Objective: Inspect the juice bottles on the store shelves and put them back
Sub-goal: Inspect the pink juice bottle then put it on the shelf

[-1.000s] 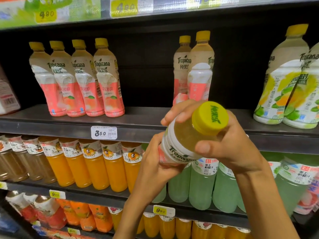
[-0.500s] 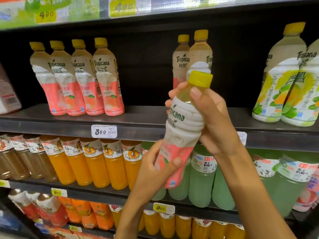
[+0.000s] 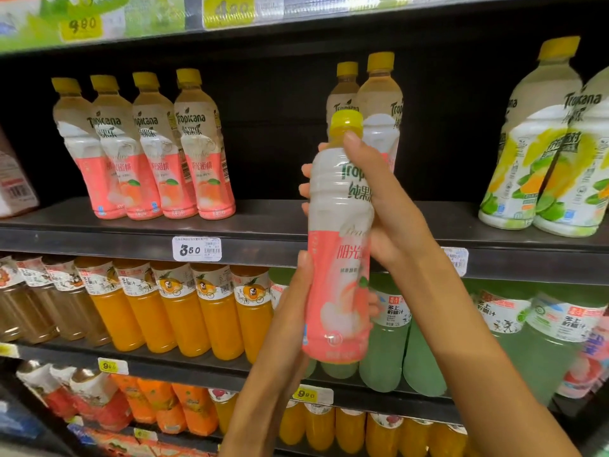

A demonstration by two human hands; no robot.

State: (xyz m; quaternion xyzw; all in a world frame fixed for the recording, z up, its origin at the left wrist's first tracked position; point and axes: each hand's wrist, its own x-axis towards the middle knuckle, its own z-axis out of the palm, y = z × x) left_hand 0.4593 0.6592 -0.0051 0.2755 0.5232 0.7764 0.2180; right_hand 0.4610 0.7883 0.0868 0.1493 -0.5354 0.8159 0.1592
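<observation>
The peach juice bottle [image 3: 337, 258] looks full, so fairly heavy, with stiff plastic and a slick wrap; the ribbed waist seems the safest hold. Yellow-capped, white over pink, it stands upright in front of the shelf [image 3: 263, 222], the right hand [image 3: 385, 209] closed round its upper body, the left hand [image 3: 293, 311] clasping its base.

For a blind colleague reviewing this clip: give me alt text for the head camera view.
Two hands, left hand low and right hand high, hold a pink-labelled juice bottle upright before store shelves of juice bottles.
</observation>
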